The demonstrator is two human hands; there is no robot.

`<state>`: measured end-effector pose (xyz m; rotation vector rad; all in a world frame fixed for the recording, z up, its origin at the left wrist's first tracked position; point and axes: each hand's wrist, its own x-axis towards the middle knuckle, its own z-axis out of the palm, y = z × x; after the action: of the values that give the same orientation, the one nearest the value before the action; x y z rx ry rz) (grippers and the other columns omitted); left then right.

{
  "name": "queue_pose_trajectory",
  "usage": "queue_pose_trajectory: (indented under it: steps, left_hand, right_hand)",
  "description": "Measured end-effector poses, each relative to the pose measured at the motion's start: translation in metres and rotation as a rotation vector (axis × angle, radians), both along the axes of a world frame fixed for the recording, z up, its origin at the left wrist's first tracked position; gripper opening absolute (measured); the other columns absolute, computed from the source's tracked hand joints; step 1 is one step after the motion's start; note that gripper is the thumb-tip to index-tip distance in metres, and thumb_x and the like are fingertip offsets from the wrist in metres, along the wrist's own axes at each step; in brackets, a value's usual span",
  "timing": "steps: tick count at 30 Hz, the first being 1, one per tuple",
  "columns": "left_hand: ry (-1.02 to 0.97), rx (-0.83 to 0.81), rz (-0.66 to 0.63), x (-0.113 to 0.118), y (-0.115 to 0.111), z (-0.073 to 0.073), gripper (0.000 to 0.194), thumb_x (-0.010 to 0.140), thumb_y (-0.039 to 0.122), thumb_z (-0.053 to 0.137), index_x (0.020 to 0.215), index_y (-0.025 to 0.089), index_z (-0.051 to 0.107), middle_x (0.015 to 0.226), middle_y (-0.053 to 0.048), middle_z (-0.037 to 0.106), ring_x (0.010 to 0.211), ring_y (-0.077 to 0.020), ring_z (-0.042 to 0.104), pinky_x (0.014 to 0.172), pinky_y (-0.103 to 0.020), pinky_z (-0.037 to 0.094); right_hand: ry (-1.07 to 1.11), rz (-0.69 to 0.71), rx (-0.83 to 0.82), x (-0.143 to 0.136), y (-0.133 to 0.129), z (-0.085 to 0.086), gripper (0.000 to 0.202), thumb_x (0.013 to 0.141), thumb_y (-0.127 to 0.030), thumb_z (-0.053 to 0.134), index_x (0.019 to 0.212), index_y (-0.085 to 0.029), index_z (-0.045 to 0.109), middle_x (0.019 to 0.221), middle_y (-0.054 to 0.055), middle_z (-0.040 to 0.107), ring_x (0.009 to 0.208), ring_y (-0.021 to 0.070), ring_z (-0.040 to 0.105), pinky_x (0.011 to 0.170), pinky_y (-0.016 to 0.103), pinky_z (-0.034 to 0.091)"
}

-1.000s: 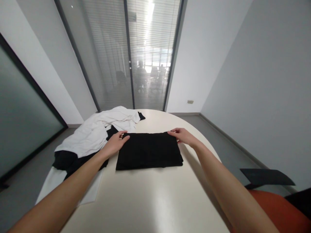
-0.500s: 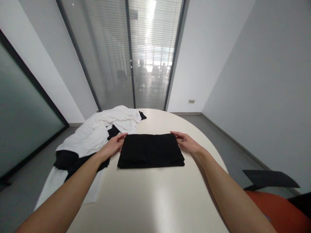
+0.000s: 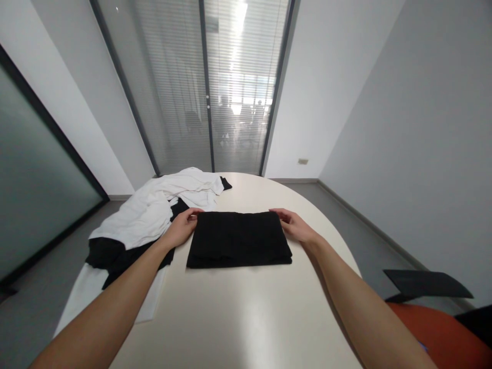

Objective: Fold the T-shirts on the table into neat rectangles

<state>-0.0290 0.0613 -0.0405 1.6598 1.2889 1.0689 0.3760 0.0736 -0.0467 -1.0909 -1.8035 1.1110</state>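
A black folded cloth (image 3: 238,238) lies flat on the pale table (image 3: 215,318), a neat rectangle with layered edges at its near side. At its far left corner is my left hand (image 3: 182,225), its fingers closed on the cloth's edge. My right hand (image 3: 296,225) holds the far right corner in the same way, thumb and fingers at the edge. The fingertips of both hands are partly hidden at the cloth.
Left of the cloth lies a loose heap of white garments (image 3: 148,205) and black garments (image 3: 130,259), with white fabric (image 3: 82,292) beneath. An orange chair (image 3: 426,328) with a black armrest (image 3: 428,283) stands at the right. Beyond the table are blinds behind glass.
My left hand has shifted slightly right and closer against the cloth's corner. The right hand and the cloth have barely moved.
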Motion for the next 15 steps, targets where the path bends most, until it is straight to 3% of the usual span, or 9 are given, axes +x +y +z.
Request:
queue_pose_trajectory:
  steps: [6, 11, 15]
  left_hand:
    - [-0.134, -0.088, -0.044, 0.001, 0.005, -0.003, 0.058, 0.061, 0.047, 0.084, 0.108, 0.016, 0.068, 0.105, -0.013, 0.074, 0.097, -0.0265, 0.069, 0.093, -0.039, 0.051]
    - [-0.192, -0.071, -0.008, -0.001, 0.008, -0.004, 0.057, 0.064, 0.049, 0.082, 0.109, 0.015, 0.071, 0.108, -0.014, 0.074, 0.103, -0.0279, 0.069, 0.099, -0.041, 0.049]
    - [-0.225, -0.084, -0.018, -0.003, 0.012, -0.011, 0.06, 0.066, 0.047, 0.082, 0.114, 0.012, 0.071, 0.108, -0.016, 0.075, 0.101, -0.0296, 0.07, 0.1, -0.046, 0.048]
  right_hand:
    - [-0.051, 0.016, 0.026, -0.013, -0.004, 0.007, 0.051, 0.079, -0.038, 0.072, 0.126, -0.02, 0.061, 0.121, 0.01, 0.067, 0.105, 0.0239, 0.065, 0.096, 0.039, 0.05]
    - [-0.049, 0.026, 0.055, -0.007, -0.002, 0.006, 0.043, 0.091, -0.045, 0.058, 0.125, -0.02, 0.062, 0.12, 0.009, 0.068, 0.109, 0.0238, 0.063, 0.1, 0.04, 0.048]
    - [-0.061, 0.017, 0.043, -0.002, 0.003, 0.001, 0.055, 0.083, -0.039, 0.069, 0.133, -0.021, 0.058, 0.117, 0.01, 0.069, 0.099, 0.0233, 0.067, 0.09, 0.039, 0.052]
